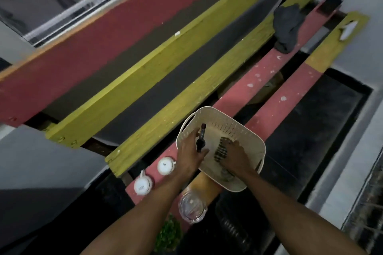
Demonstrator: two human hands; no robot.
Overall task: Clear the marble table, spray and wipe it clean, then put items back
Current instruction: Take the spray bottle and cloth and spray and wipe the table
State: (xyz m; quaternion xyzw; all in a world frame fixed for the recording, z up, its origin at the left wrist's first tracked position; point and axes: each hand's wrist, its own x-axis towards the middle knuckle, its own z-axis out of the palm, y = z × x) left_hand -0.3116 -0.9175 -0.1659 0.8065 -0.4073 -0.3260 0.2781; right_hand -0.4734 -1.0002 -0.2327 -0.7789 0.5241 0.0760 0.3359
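Hands are both down in the basket [238, 128]. The left hand [191, 151] has its fingers curled round a small dark stick [201, 138] with a reddish tip. The right hand [236, 156] lies over a dark ribbed thing [220, 148] on the basket floor. It is hard to tell if it has grabbed it or just rests on it.

Going from the left, a white cup [142, 185] stands on the red plank [238, 91]. A second cup [165, 165] stands near it, just beside the left wrist. A green plant [169, 234] is low down, and a glass jar [191, 209] sits under the left arm. Next comes the basket, which sits on the same plank and looks wider than it. Far up on the right lies a dark cloth [287, 27]. The marble table does not show clearly.

This looks like the step of sorting small things at the basket. To do it well, move one thing at a time and hold it tight. Keep one hand on the basket so it does not tip off the plank. Keep the left arm high, so it does not knock the cups or the jar.
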